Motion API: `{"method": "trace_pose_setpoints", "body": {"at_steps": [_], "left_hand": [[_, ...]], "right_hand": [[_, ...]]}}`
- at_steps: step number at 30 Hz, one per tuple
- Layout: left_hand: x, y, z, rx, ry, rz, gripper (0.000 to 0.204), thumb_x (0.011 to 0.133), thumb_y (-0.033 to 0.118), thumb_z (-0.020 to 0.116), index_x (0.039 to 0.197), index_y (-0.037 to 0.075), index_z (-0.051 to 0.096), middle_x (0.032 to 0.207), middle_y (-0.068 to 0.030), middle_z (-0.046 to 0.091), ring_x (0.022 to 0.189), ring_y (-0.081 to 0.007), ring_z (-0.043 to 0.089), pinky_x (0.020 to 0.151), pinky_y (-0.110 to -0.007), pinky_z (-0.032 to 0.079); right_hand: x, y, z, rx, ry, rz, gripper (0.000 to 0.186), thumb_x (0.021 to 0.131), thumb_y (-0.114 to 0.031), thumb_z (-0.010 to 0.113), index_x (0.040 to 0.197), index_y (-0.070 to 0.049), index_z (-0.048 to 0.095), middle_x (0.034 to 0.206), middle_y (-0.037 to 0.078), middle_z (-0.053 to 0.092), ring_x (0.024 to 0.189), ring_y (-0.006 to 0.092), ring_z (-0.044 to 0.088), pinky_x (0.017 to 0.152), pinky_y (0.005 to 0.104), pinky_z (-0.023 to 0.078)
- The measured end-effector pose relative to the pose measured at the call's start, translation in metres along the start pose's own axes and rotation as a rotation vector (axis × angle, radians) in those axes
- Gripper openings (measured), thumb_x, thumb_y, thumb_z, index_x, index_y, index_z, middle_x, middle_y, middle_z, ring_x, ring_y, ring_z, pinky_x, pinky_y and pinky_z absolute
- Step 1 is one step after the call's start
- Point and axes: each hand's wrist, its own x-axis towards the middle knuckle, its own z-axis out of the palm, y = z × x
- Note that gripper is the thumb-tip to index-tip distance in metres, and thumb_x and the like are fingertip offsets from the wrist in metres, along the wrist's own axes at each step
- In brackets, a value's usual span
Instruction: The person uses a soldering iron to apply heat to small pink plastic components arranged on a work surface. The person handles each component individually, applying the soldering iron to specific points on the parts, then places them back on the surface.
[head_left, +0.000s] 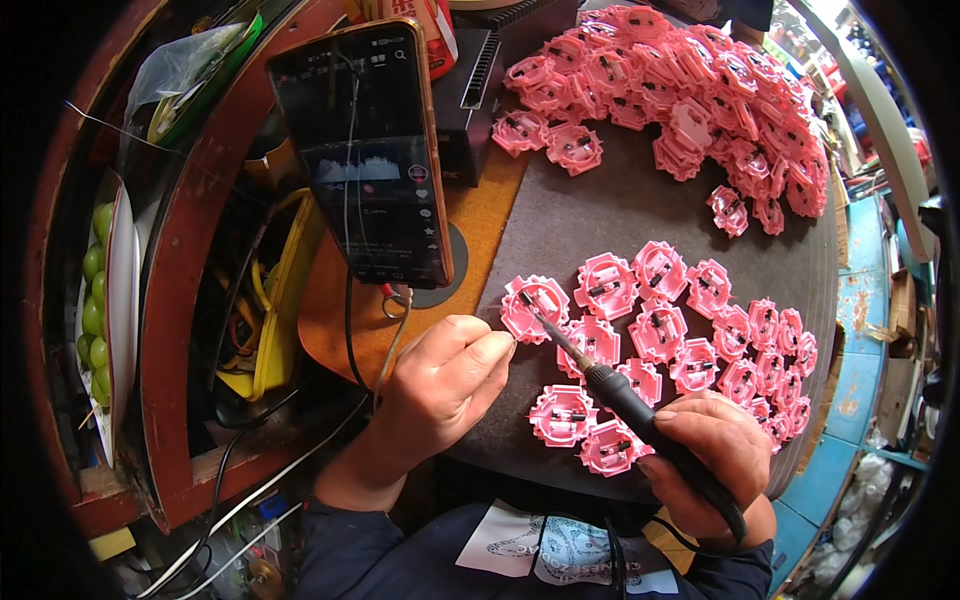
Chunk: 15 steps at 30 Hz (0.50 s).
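Note:
My right hand (718, 445) grips the black handle of a soldering iron (622, 398). Its thin metal tip reaches up and left to a pink plastic part (518, 322) with small dark components inside; whether it touches is hard to tell. Beside that part's lower left edge, my left hand (445, 375) is closed in a pinch, and what sits between thumb and finger is too small to name. Several similar pink parts (658, 334) lie spread in loose rows on the dark board (570, 215), some right under the iron and near my right hand.
A large heap of pink parts (690, 90) covers the board's far side. A phone (365, 150) stands upright at the left, with cables running down past my left forearm. Further left are a yellow container (280, 300) and green round fruit (97, 280) in a dish.

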Motion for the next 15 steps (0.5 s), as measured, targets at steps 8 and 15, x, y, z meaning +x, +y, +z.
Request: {"method": "trace_pose_setpoints", "body": {"at_steps": [8, 15], "left_hand": [[0.0008, -0.0012, 0.0013, 0.016, -0.011, 0.000, 0.035, 0.079, -0.008, 0.082, 0.112, 0.000, 0.072, 0.096, -0.0127, 0.067, 0.080, -0.0302, 0.070, 0.069, -0.038, 0.057], [0.0030, -0.0003, 0.0016, 0.018, -0.026, -0.011, 0.034, 0.080, -0.008, 0.081, 0.112, -0.001, 0.072, 0.096, -0.0132, 0.067, 0.081, -0.0308, 0.070, 0.070, -0.038, 0.057]], "right_hand": [[-0.0010, 0.0004, 0.0005, 0.010, -0.003, 0.006, 0.043, 0.077, 0.001, 0.086, 0.115, 0.007, 0.067, 0.085, 0.020, 0.071, 0.065, 0.0289, 0.070, 0.055, 0.0371, 0.055], [-0.0014, 0.0007, 0.0008, 0.018, -0.006, 0.012, 0.042, 0.077, 0.001, 0.086, 0.115, 0.007, 0.067, 0.085, 0.020, 0.071, 0.066, 0.0292, 0.070, 0.055, 0.0374, 0.055]]}}
